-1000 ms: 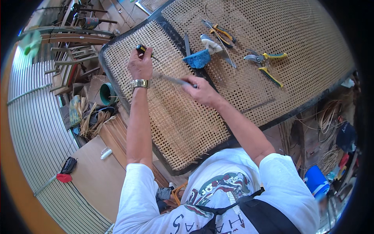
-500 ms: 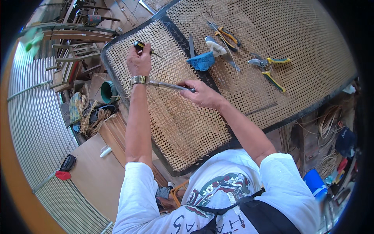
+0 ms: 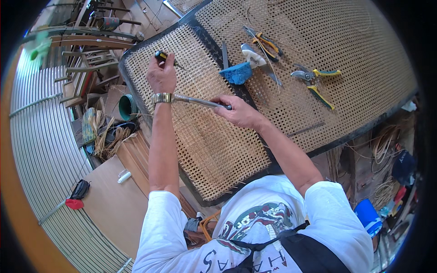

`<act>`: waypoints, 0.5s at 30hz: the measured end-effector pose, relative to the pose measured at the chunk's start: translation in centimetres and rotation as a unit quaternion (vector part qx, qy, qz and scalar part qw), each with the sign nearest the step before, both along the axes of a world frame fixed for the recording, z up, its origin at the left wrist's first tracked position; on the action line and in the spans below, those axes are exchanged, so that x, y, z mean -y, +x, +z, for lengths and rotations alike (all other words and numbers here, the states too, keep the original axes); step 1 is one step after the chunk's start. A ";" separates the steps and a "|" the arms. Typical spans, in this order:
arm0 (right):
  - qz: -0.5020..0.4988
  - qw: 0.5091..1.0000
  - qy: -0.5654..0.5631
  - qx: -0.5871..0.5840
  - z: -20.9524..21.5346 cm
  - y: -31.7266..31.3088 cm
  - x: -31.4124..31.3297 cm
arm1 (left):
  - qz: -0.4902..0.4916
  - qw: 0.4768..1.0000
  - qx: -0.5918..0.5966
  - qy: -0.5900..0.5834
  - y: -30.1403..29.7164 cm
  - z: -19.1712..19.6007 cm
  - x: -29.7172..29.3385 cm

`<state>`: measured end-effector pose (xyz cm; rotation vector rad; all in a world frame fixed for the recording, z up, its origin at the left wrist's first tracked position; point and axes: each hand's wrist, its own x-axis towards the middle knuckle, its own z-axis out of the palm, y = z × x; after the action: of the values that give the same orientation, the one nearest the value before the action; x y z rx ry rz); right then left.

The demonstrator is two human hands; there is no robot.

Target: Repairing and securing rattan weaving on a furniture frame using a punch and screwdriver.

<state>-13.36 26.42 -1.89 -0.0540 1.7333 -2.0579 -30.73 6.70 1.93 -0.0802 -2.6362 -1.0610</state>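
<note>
My left hand (image 3: 161,78) is closed round the black-and-yellow handle of a screwdriver (image 3: 160,55), near the far left corner of a woven cane panel (image 3: 214,150). Its thin shaft points right, low over the weave. My right hand (image 3: 239,111) grips a slim metal-shafted tool (image 3: 198,101) with a dark end. That tool's other end is hidden at my left wrist, so its head cannot be made out. A dark frame (image 3: 248,98) borders the cane. To the right of the screwdriver lies a blue block (image 3: 236,73) beside a white-handled blade (image 3: 252,55).
On the larger cane section lie yellow-and-black pliers (image 3: 268,45) and open pruning shears (image 3: 314,77) with yellow-green grips. A thin dark strip (image 3: 307,129) rests nearer. Wooden chair frames (image 3: 88,59) crowd the far left. A blue bucket (image 3: 368,217) stands at lower right.
Both hands keep their holds. The screwdriver handle is turned slightly in my left hand; otherwise the hands and tools stay almost where they were.
</note>
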 end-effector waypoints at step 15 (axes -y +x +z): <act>0.052 0.999 -0.006 0.008 0.5 -2.0 0.5 | -0.041 0.995 0.040 -0.080 0.5 0.4 -0.4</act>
<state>-15.38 25.94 -1.43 -0.1269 1.6724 -1.9890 -30.25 7.12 2.31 -0.1852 -2.8101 -0.8923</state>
